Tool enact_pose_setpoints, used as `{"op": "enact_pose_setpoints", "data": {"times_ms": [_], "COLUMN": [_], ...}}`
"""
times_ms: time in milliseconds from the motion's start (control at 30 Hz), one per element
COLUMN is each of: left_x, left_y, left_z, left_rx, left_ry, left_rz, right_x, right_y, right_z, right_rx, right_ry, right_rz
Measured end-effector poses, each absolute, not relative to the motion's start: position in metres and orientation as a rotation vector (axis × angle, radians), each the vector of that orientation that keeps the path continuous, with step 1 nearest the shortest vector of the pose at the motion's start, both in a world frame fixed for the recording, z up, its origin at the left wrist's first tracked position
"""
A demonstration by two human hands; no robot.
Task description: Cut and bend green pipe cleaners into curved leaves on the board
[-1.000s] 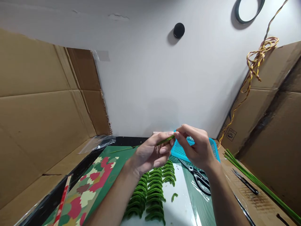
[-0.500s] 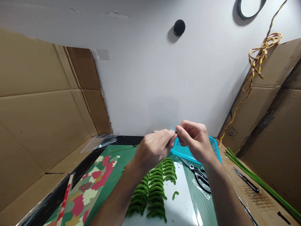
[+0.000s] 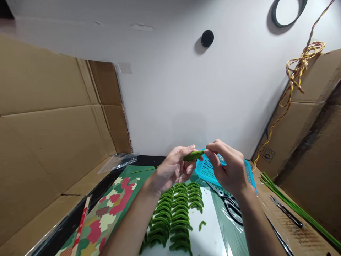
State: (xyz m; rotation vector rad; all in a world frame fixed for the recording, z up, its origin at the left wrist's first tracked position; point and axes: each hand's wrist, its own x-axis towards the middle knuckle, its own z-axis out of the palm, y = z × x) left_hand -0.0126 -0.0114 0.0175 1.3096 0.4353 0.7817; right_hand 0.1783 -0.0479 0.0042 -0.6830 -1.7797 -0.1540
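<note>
1. The left hand pinches a slim green piece between thumb and fingers, palm turned partly upward.
2. The right hand has its grip closed on the right end of that piece, thumb against forefinger.
3. The green piece lies between both hands, raised above the worktop, nearly level, its right end a touch higher.
4. Below the hands, curved green pieces sit in three columns on a white sheet (the rightmost column is the shortest, and the left forearm hides part of the leftmost).
5. One loose curved piece rests apart, right of the columns.
6. A blue basket stands behind the right hand, partly covered by it.
7. Black-handled scissors lie just beside the right forearm.
8. Farther right are a slim black-handled tool and a bundle of long green stems.
</note>
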Motion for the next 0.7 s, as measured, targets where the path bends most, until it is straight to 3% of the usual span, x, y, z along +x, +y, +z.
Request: {"op": "enact_pose_setpoints", "data": {"times_ms": [400, 700], "left_x": [-0.006, 0.001], "left_y": [-0.018, -0.026], "left_z": [0.014, 0.012], "left_rx": [1.329, 1.501], "left_ry": [0.369, 0.379], "left_rz": [0.624, 0.830], "right_x": [0.189, 0.192], "right_y": [-0.059, -0.059], "right_z": [0.010, 0.010], "right_rx": [-0.655, -0.676], "right_ry": [-1.885, -1.842], "right_rz": [-0.062, 0.187]}}
